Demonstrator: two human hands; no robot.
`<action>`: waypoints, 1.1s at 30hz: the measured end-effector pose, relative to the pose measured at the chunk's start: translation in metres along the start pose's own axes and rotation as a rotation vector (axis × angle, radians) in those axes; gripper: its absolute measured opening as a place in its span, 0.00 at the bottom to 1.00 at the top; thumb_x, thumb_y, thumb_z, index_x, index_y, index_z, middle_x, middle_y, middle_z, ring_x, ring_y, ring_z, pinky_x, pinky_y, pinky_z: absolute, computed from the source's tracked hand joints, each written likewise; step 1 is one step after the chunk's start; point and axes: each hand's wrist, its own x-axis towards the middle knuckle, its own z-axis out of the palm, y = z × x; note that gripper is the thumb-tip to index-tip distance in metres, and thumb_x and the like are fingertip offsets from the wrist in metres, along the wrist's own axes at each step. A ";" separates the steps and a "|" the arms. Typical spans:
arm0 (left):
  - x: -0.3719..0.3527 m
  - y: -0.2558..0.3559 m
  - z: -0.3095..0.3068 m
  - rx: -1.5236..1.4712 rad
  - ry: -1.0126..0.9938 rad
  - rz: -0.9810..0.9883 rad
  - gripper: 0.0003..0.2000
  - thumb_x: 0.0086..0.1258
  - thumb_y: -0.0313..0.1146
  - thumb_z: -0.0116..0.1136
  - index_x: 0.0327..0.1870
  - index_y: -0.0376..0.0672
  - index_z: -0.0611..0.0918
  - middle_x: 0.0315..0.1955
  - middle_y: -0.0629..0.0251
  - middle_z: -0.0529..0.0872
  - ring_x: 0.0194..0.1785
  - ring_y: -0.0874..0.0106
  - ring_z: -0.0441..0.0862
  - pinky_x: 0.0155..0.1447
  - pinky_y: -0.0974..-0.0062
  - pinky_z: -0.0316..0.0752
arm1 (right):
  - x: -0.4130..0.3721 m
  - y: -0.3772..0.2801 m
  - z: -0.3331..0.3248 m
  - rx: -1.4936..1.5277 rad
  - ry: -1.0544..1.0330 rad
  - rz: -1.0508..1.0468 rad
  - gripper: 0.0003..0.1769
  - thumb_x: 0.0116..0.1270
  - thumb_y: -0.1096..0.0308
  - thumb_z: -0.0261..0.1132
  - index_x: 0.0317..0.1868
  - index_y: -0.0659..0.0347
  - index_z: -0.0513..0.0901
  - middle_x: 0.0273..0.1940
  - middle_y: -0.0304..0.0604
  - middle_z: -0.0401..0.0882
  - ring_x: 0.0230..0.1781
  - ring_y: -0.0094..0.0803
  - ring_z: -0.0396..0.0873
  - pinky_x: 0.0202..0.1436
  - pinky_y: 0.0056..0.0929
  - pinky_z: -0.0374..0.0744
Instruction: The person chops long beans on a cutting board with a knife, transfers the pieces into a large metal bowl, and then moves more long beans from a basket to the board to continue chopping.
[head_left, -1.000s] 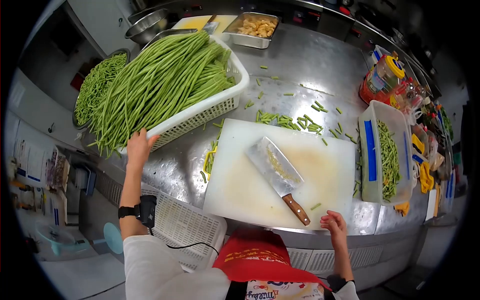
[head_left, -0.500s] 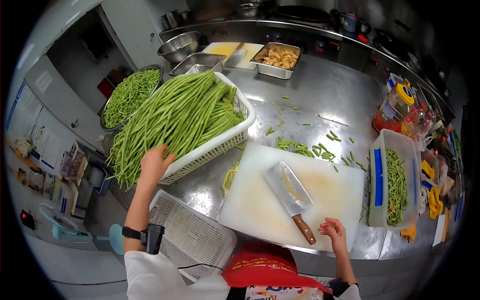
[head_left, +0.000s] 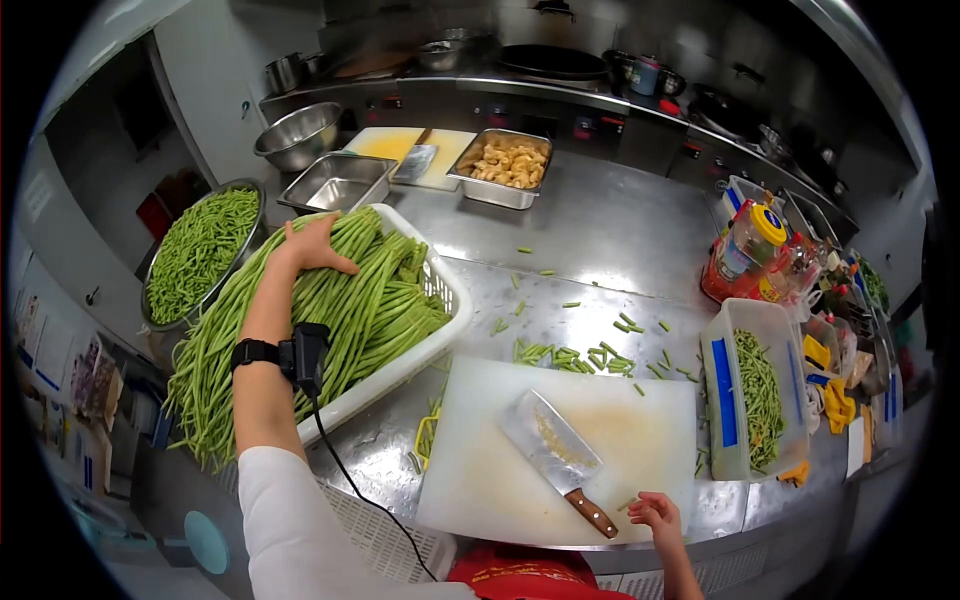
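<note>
My left hand [head_left: 314, 246] lies with thumb and fingers spread on top of a big heap of long green beans [head_left: 365, 320]. The beans fill a white plastic basket [head_left: 455, 315] and hang over its near left side. A black device is strapped to my left wrist. My right hand [head_left: 656, 512], fingers loosely bent and apart, hovers by the front right of a white cutting board [head_left: 465, 470]. A small bean piece [head_left: 627, 504] is close to its fingertips. Left of that hand, a cleaver [head_left: 550, 440] lies flat on the board, its wooden handle towards me.
Cut bean pieces [head_left: 570, 358] are scattered behind the board. A clear plastic bin [head_left: 712, 400] of cut beans stands right. A bowl of cut beans [head_left: 200, 250] is at left. A metal pan of brown chunks [head_left: 500, 193] stands behind. An empty-looking white basket [head_left: 365, 530] sits below.
My left hand has moved from the near side of the bean heap up and away onto its top. The camera view has shifted. My right hand and the cleaver keep their places.
</note>
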 end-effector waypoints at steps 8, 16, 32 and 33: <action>-0.053 0.035 0.020 -0.082 0.355 0.132 0.53 0.36 0.41 0.77 0.67 0.36 0.59 0.52 0.42 0.76 0.58 0.47 0.72 0.62 0.58 0.68 | 0.021 0.003 0.015 -0.019 -0.048 0.038 0.14 0.68 0.74 0.58 0.53 0.67 0.76 0.40 0.50 0.82 0.39 0.35 0.82 0.42 0.29 0.82; -0.027 0.027 0.021 0.131 0.224 -0.040 0.53 0.30 0.48 0.78 0.65 0.36 0.67 0.59 0.43 0.72 0.62 0.50 0.70 0.64 0.61 0.67 | 0.023 0.014 0.011 -0.005 -0.112 -0.003 0.13 0.70 0.75 0.57 0.53 0.66 0.76 0.41 0.48 0.82 0.40 0.32 0.82 0.44 0.28 0.81; -0.172 0.052 -0.024 -0.796 0.984 0.089 0.29 0.43 0.28 0.67 0.49 0.41 0.68 0.39 0.58 0.81 0.41 0.66 0.80 0.48 0.70 0.76 | 0.019 0.026 0.016 -0.016 -0.235 -0.086 0.13 0.68 0.76 0.56 0.52 0.68 0.75 0.40 0.49 0.82 0.38 0.31 0.81 0.44 0.26 0.80; -0.183 0.037 -0.038 -0.845 1.076 0.145 0.28 0.44 0.28 0.66 0.49 0.41 0.69 0.41 0.60 0.81 0.42 0.67 0.80 0.49 0.70 0.76 | 0.021 0.023 0.017 -0.018 -0.244 -0.096 0.13 0.68 0.76 0.56 0.52 0.68 0.75 0.40 0.49 0.82 0.39 0.31 0.81 0.45 0.26 0.80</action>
